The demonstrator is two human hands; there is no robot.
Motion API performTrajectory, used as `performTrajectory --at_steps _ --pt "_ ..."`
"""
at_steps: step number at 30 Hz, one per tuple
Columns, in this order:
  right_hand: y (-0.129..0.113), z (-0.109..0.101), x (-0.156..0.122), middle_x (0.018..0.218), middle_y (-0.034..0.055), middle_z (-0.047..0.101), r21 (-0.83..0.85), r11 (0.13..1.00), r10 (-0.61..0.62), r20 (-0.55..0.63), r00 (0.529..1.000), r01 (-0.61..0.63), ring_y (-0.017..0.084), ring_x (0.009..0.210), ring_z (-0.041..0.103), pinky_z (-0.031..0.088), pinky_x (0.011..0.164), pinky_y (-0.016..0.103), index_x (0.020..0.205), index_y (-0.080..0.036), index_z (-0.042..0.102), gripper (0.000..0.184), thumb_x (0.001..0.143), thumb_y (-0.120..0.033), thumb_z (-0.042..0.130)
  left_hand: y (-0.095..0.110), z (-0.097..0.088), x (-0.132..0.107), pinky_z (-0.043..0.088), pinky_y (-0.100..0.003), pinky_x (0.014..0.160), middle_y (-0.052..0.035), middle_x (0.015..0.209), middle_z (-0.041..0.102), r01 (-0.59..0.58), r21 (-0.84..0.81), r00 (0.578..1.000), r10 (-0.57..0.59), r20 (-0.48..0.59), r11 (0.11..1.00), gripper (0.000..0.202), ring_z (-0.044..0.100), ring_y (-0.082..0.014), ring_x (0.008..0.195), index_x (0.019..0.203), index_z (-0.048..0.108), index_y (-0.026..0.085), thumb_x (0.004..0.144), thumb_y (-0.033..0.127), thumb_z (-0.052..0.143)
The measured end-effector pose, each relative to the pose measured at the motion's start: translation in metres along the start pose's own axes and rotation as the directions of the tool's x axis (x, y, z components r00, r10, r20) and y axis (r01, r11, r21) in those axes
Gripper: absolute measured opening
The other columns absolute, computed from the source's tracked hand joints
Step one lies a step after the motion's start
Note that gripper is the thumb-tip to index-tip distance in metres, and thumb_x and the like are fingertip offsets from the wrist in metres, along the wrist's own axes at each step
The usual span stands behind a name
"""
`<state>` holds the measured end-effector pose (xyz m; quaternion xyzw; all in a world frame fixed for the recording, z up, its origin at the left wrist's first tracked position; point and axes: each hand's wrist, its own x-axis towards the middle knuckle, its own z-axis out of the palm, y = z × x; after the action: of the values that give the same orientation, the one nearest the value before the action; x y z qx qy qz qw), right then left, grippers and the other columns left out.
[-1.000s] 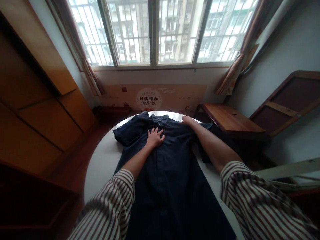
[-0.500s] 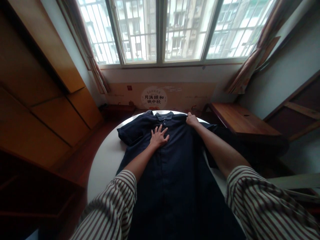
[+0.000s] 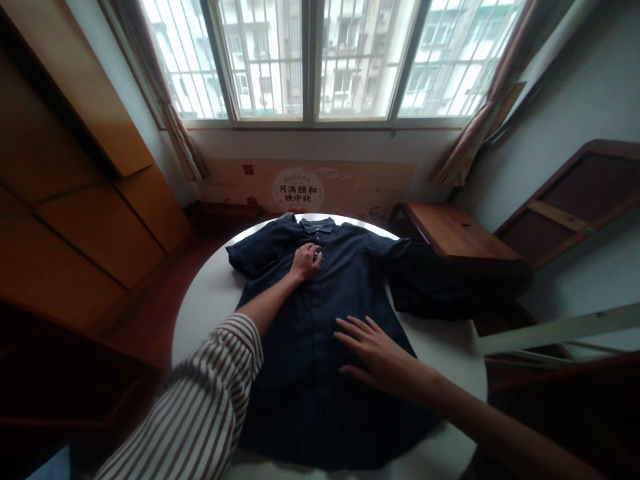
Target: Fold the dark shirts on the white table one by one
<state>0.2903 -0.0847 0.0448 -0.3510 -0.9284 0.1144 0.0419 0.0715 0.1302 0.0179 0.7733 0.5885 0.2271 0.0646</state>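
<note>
A dark navy shirt (image 3: 325,320) lies spread flat, front up and buttoned, across the white round table (image 3: 210,313) in the middle of the frame, collar toward the window (image 3: 310,60). The left hand (image 3: 305,261) rests on its chest, fingers curled. The right hand (image 3: 380,353) lies lower right with fingers spread wide, holding nothing

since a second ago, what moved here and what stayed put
The right hand left the shoulder of the dark shirt beside the collar and drew back toward the person. It is now open, fingers spread, over the lower front. The left hand stayed on the chest, its fingers more curled than before. The shirt stays spread on the round white table.
</note>
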Motion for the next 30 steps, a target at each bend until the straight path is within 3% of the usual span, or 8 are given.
performTrajectory --at_steps 3,6,11,15,19,22,26,30 --pt "-0.021 0.012 -0.05 0.158 0.0171 0.033 0.081 0.997 0.0 -0.001 1.0 0.0 0.039 0.145 0.031 0.032 0.111 0.066 0.152 -0.022 0.04 0.079 0.087 -0.061 0.061 0.003 -0.027 -0.034 0.043 -0.032 0.106 -0.0101 0.125 0.06 -0.143 -0.074 0.99 0.142 -0.013 0.987 0.034 0.057 -0.0209 0.118 0.127 0.061 0.018 0.098 0.025 0.044" --pt "-0.025 0.023 -0.089 0.158 0.0177 0.032 0.087 0.996 -0.018 -0.06 0.998 0.023 0.041 0.146 0.027 0.034 0.11 0.066 0.157 -0.022 0.029 0.096 0.079 -0.063 0.069 0.001 -0.065 -0.104 0.049 -0.03 0.098 -0.0076 0.116 0.063 -0.336 -0.143 0.932 0.351 0.091 0.931 0.03 0.062 -0.0188 0.106 0.123 0.062 0.02 0.098 0.029 0.047" --pt "-0.018 0.045 -0.123 0.147 0.0136 0.051 0.002 1.0 -0.025 -0.321 0.947 0.027 0.03 0.134 0.05 0.055 0.101 0.046 0.157 -0.024 0.028 0.071 0.092 -0.022 0.055 -0.015 -0.128 -0.246 0.052 -0.036 0.092 -0.0086 0.112 0.066 -0.412 -0.131 0.865 0.432 0.255 0.902 0.029 0.063 -0.0216 0.101 0.118 0.065 0.022 0.094 0.038 0.059" --pt "-0.015 0.058 -0.128 0.126 0.0125 0.067 -0.09 0.991 -0.132 -0.437 0.89 0.103 0.026 0.115 0.065 0.06 0.093 0.04 0.155 -0.022 0.035 0.07 0.088 -0.002 0.038 -0.042 -0.151 -0.319 0.055 -0.04 0.093 -0.0104 0.12 0.066 -0.403 -0.084 0.868 0.41 0.281 0.911 0.057 0.063 -0.0268 0.107 0.128 0.062 0.027 0.077 0.049 0.077" --pt "-0.008 0.059 -0.129 0.114 0.0113 0.071 -0.153 0.988 -0.094 -0.446 0.89 0.027 0.026 0.104 0.069 0.062 0.088 0.042 0.144 -0.023 0.052 0.066 0.084 0.002 0.039 -0.068 -0.151 -0.35 0.057 -0.041 0.094 -0.01 0.125 0.066 -0.37 0.037 0.921 0.361 0.146 0.928 0.05 0.063 -0.026 0.112 0.135 0.059 0.029 0.087 0.024 0.067" --pt "0.003 0.06 -0.13 0.115 0.0131 0.07 -0.171 0.984 -0.03 -0.464 0.885 -0.056 0.028 0.105 0.067 0.062 0.087 0.044 0.134 -0.022 0.062 0.064 0.078 0.003 0.041 -0.08 -0.145 -0.358 0.057 -0.039 0.095 -0.0078 0.127 0.066 -0.343 0.062 0.934 0.333 0.128 0.937 0.059 0.064 -0.0239 0.111 0.138 0.057 0.032 0.085 0.006 0.053" --pt "0.015 0.063 -0.135 0.115 0.0144 0.069 -0.174 0.976 0.03 -0.491 0.87 -0.132 0.031 0.106 0.066 0.061 0.086 0.05 0.126 -0.022 0.067 0.062 0.074 0.003 0.042 -0.094 -0.139 -0.364 0.061 -0.034 0.087 -0.0066 0.113 0.069 -0.272 0.043 0.96 0.268 0.084 0.961 0.066 0.067 -0.0209 0.099 0.139 0.056 0.035 0.084 0.002 0.043" --pt "0.009 0.055 -0.146 0.113 0.0133 0.07 -0.218 0.973 -0.04 -0.473 0.88 -0.073 0.03 0.105 0.065 0.062 0.081 0.045 0.114 -0.024 0.071 0.056 0.074 0.003 0.042 -0.101 -0.143 -0.373 0.061 -0.029 0.076 -0.0048 0.101 0.071 -0.319 0.009 0.945 0.318 0.076 0.948 0.063 0.069 -0.0183 0.086 0.135 0.059 0.039 0.086 0.004 0.041"
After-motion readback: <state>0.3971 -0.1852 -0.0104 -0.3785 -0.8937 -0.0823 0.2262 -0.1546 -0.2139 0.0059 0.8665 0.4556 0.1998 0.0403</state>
